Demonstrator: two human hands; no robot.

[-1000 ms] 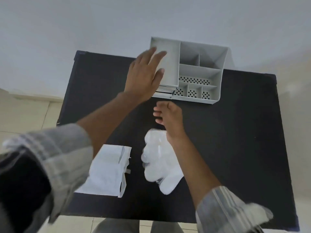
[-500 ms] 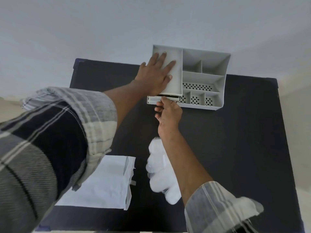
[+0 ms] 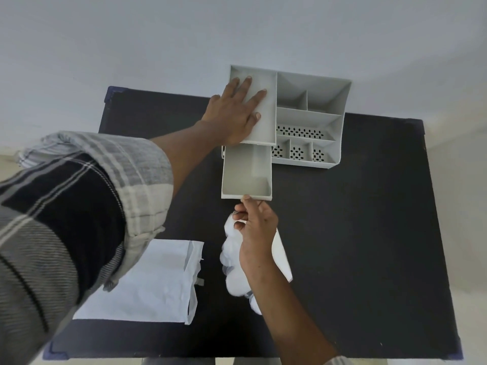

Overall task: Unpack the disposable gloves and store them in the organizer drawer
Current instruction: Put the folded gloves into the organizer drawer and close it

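Note:
A grey plastic organizer [image 3: 311,119] stands at the far edge of the black table [image 3: 355,233]. Its drawer [image 3: 246,172] is pulled out toward me and has nothing inside. My left hand [image 3: 234,114] lies flat with fingers spread on the organizer's left top. My right hand [image 3: 255,227] pinches the drawer's front edge with thumb and fingers. Under my right wrist lies a pile of translucent white disposable gloves [image 3: 234,267].
A flat white paper package [image 3: 147,280], torn open on its right side, lies at the near left of the table. A pale wall rises behind the organizer. Floor shows past the table's left and right edges.
My left hand settled flat on the organizer's top. My right hand reached the drawer front and drew the drawer out toward me.

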